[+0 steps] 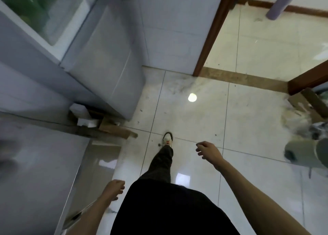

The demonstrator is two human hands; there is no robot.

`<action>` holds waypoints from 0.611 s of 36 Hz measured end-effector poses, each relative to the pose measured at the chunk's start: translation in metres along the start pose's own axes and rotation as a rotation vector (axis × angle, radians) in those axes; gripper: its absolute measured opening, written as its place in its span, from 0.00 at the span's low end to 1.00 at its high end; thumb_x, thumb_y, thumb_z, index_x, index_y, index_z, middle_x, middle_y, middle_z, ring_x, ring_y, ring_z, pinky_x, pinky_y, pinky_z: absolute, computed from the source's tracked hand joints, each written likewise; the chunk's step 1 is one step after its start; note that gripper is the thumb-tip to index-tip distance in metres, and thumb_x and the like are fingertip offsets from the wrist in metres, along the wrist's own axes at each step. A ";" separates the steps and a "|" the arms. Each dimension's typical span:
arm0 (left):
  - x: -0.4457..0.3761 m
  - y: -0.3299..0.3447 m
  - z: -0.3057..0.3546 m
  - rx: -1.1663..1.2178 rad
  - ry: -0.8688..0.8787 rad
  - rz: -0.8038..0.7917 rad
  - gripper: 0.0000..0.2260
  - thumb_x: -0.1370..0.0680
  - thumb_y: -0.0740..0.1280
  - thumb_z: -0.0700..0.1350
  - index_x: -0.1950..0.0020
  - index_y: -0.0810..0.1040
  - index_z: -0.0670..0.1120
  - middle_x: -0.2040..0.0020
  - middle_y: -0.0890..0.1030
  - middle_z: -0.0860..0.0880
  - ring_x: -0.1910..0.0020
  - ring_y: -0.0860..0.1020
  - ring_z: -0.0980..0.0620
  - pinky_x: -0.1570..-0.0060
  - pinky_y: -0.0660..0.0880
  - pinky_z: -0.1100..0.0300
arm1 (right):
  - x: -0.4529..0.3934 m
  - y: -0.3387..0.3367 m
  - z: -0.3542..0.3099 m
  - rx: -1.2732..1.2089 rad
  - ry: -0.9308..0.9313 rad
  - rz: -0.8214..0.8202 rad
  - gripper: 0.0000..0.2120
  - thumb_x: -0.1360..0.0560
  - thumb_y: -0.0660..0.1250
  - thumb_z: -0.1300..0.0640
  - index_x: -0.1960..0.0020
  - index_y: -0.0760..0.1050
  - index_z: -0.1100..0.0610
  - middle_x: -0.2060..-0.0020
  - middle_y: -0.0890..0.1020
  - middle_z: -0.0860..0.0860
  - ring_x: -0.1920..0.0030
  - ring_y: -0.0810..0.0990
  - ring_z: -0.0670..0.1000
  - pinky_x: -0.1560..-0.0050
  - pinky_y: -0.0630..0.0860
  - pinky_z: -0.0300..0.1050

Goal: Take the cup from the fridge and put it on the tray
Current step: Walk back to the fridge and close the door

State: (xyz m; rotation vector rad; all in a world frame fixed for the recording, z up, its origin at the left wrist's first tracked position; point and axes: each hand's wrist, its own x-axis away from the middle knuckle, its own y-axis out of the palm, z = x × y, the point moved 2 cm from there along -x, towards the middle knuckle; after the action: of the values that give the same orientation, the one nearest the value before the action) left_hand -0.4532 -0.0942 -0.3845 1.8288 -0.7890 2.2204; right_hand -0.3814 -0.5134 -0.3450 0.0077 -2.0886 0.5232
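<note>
No cup or tray is in view. A tall grey fridge (106, 60) stands ahead on the left with its door closed. My left hand (114, 188) hangs low beside my hip, its fingers curled in and holding nothing. My right hand (207, 150) is held out over the white floor tiles with its fingers loosely apart and nothing in it. Both hands are well short of the fridge. My leg and shoe (167, 139) are stepping forward between them. The picture is blurred by motion.
A grey counter (35, 163) runs along my left. Cardboard and white foam pieces (92, 119) lie at the fridge's base. A doorway with a brown wooden frame (213, 32) opens ahead on the right. A pale cylindrical object (305, 153) and clutter sit at the right edge.
</note>
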 end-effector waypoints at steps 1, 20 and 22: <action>-0.006 0.000 0.014 -0.015 -0.021 -0.002 0.05 0.16 0.64 0.42 0.51 0.75 0.45 0.54 0.78 0.44 0.55 0.75 0.46 0.59 0.65 0.58 | -0.012 -0.008 -0.013 0.017 -0.010 -0.003 0.11 0.20 0.61 0.55 0.43 0.79 0.56 0.51 0.85 0.54 0.55 0.82 0.53 0.54 0.76 0.47; 0.062 0.005 0.708 -0.294 1.010 0.412 0.19 0.17 0.67 0.42 0.27 0.77 0.37 0.31 0.81 0.37 0.31 0.79 0.37 0.31 0.75 0.48 | -0.186 -0.247 -0.081 0.144 0.322 -0.015 0.10 0.23 0.64 0.61 0.61 0.79 0.62 0.69 0.80 0.55 0.69 0.76 0.53 0.71 0.67 0.38; 0.091 -0.008 0.773 -0.343 1.197 0.659 0.21 0.19 0.69 0.41 0.27 0.77 0.36 0.30 0.80 0.36 0.30 0.78 0.36 0.30 0.74 0.45 | -0.209 -0.267 -0.107 0.157 0.288 -0.025 0.10 0.23 0.63 0.61 0.60 0.79 0.62 0.67 0.80 0.55 0.71 0.76 0.52 0.71 0.68 0.36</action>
State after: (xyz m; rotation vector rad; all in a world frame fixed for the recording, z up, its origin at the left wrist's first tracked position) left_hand 0.1972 -0.4832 -0.2073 -0.1054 -1.3765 2.6490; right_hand -0.1238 -0.7580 -0.3688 0.0467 -1.7620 0.6339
